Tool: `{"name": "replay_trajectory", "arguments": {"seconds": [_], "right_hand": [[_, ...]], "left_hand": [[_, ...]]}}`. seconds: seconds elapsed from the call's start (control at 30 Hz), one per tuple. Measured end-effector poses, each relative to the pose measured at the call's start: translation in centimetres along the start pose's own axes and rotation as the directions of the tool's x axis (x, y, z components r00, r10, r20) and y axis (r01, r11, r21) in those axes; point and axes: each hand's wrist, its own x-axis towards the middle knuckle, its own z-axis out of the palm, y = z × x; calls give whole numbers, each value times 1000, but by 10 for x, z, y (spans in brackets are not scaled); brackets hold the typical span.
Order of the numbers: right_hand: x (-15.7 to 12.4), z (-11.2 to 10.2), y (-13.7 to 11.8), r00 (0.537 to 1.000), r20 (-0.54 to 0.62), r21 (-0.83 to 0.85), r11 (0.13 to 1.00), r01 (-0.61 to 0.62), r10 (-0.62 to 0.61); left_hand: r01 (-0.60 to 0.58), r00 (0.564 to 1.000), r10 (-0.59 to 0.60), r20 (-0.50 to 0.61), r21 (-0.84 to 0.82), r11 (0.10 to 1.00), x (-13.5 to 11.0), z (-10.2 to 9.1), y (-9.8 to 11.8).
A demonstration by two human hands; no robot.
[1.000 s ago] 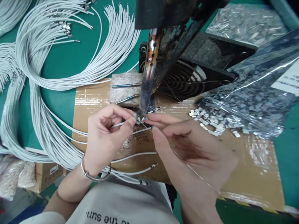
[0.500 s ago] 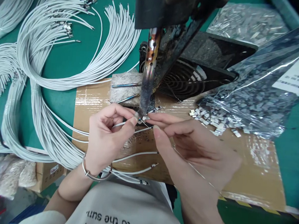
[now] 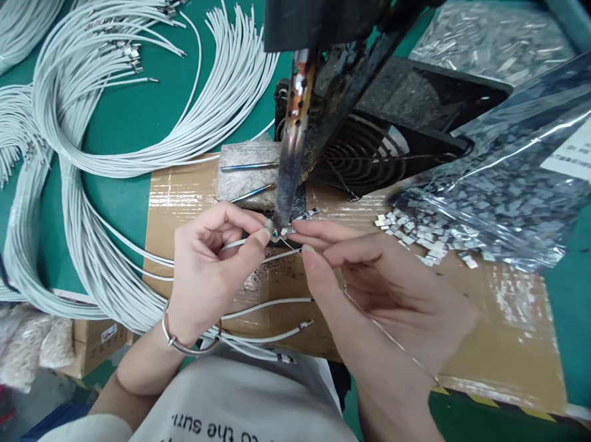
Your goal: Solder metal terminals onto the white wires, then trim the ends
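Observation:
My left hand (image 3: 207, 269) pinches the end of a white wire (image 3: 234, 245) with thumb and forefinger, right under the tip of a mounted soldering iron (image 3: 290, 147). My right hand (image 3: 381, 293) pinches a small metal terminal (image 3: 287, 232) against that wire end at the iron's tip. A thin strand of solder wire (image 3: 393, 344) runs across my right palm toward the wrist. Both hands hover over a taped cardboard sheet (image 3: 500, 313).
Bundles of white wires (image 3: 107, 103) curve over the green table at left. A black fan (image 3: 380, 153) stands behind the iron. Plastic bags of metal terminals (image 3: 502, 193) lie at right, with loose terminals (image 3: 415, 231) spilled on the cardboard. Tweezers (image 3: 248, 168) rest on a block.

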Motion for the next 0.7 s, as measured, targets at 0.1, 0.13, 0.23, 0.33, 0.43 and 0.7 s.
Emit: {"name": "replay_trajectory", "arguments": {"seconds": [0.1,0.13,0.23,0.33,0.43,0.7], "right_hand": [[0,-1,2,1000,-8,-8,1000,-1,1],[0,-1,3,1000,-3,-8,1000,7,-7],[0,-4,5,999,31,6,999,41,-41],[1,-5,6,999,39,6,999,36,-36],[1,-7,8,997,64,-9,999,43,-42],[1,-6,8,998,53,-19,999,39,-38]], "left_hand": [[10,1000,-10,-3,1,1000,1,1,0],[13,1000,-13,-3,1,1000,1,1,0],[13,1000,-13,1,2,1000,1,1,-1],[3,1000,-3,-4,4,1000,0,0,-1],[3,1000,-3,-6,11,1000,1,0,-1],[14,1000,-14,15,14,1000,1,1,0]]}}
